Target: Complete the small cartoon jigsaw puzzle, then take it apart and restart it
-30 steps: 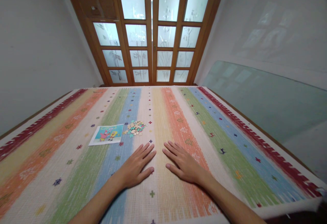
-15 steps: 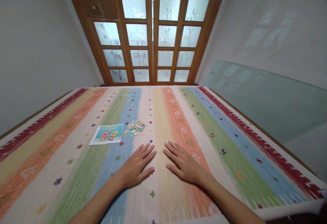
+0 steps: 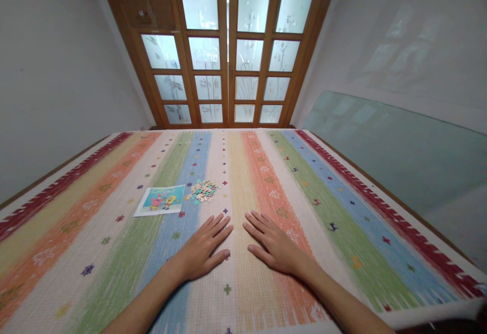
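Note:
My left hand [image 3: 205,247] lies flat, palm down, on the striped tablecloth [image 3: 243,171], its fingers apart and holding nothing. To its right, across a short gap, my right hand [image 3: 272,242] rests the same way, also with nothing in it. Just beyond my left hand's fingertips is a loose heap of jigsaw puzzle pieces [image 3: 204,191], pale tan, teal and pink. Beside the heap on the left lies a printed picture [image 3: 160,200] with cartoon figures on a teal background and a white border. Neither hand touches the pieces or the picture.
Wooden doors with frosted glass panes [image 3: 249,52] stand past the table's far edge. White walls rise on both sides. A pale green panel [image 3: 380,146] runs along the right wall beside the table.
The view has shifted very slightly. Both hands stay where they were, and the puzzle pieces and picture have not moved on the cloth.

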Action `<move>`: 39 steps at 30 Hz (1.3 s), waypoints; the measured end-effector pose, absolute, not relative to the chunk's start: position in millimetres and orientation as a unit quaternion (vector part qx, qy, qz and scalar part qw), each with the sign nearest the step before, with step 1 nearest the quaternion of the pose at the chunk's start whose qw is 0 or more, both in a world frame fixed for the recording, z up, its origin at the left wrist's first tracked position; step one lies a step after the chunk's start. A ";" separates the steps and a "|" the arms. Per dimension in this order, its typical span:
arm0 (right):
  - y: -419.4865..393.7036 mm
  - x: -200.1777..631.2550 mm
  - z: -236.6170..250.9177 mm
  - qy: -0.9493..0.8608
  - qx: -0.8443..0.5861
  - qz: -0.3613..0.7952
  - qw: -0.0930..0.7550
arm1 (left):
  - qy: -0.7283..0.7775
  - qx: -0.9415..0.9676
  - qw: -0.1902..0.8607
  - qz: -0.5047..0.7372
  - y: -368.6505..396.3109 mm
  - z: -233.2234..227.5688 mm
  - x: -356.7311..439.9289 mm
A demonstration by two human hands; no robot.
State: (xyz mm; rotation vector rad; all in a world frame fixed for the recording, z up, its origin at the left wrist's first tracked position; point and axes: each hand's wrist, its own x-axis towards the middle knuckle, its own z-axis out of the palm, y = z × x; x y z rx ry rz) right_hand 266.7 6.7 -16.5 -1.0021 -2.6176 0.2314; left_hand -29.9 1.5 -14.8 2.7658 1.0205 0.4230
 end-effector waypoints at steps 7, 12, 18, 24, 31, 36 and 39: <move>6.6 266.8 -16.2 -0.920 -0.352 0.078 0.157 | 0.341 0.926 0.076 0.141 1.8 -15.8 -30.5; 6.5 266.2 -14.1 -0.921 -0.353 0.078 0.144 | 0.341 0.926 0.076 0.142 2.0 -16.3 -30.4; 7.0 266.6 -14.2 -0.921 -0.355 0.083 0.140 | 0.342 0.927 0.076 0.136 2.5 -16.6 -30.0; 7.3 266.9 -14.7 -0.920 -0.355 0.086 0.141 | 0.343 0.927 0.074 0.132 2.5 -17.8 -30.2; 7.3 267.5 -16.5 -0.919 -0.354 0.091 0.146 | 0.343 0.928 0.073 0.125 2.6 -18.4 -29.3; 7.3 267.3 -16.7 -0.919 -0.355 0.089 0.146 | 0.345 0.928 0.074 0.119 2.1 -16.9 -28.9; 7.5 267.0 -16.5 -0.920 -0.355 0.088 0.144 | 0.347 0.928 0.076 0.112 1.8 -15.2 -28.6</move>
